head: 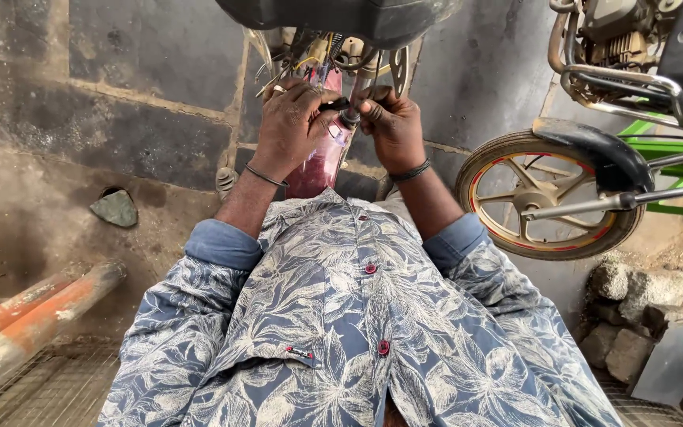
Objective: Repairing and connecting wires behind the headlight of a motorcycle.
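Both hands work at a bundle of wires above a red motorcycle body.

Nearest, the leaf-print shirt (357, 332); beyond it the left hand (290, 126) and right hand (393, 126), fingers pinched together on thin, dark wires (347, 107), possibly on a connector, under the black seat (341, 16). Farther right stands a spoked wheel (543, 198).

Blue leaf-print shirt (357, 332), dark wristbands (411, 171)

a rough outdoor motorcycle repair yard: a parked motorcycle (634, 47) with a spoked wheel (547, 198) stands on dirt, beside stacked stones (634, 316), rusty pipes (33, 316) and a stained block wall (120, 95).
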